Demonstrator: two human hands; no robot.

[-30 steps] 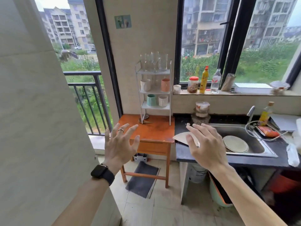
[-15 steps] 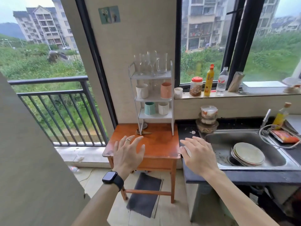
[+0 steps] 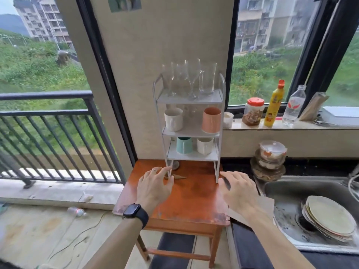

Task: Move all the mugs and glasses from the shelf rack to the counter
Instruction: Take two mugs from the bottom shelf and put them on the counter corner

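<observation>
A white three-tier shelf rack (image 3: 219,133) stands at the back of a small orange wooden table (image 3: 194,195). Its top tier holds several clear glasses (image 3: 191,78). On the middle tier sit a white mug (image 3: 173,119) and a pink mug (image 3: 211,120). The bottom tier carries a teal mug (image 3: 184,145) and another white mug (image 3: 204,145). My left hand (image 3: 153,186) hovers over the table by the rack's left foot, fingers spread, empty. Near the rack's right foot, my right hand (image 3: 238,190) is spread and empty too.
A dark counter (image 3: 240,167) with a steel sink (image 3: 287,191) holding stacked plates (image 3: 330,218) lies to the right. Stacked lidded bowls (image 3: 271,160) sit behind the sink. A jar, yellow bottle (image 3: 274,104), water bottle and small white cup (image 3: 227,119) line the windowsill. A balcony railing is at left.
The view has come closer to the table and rack. Both hands have moved forward over the tabletop toward the rack's feet, still empty and spread.
</observation>
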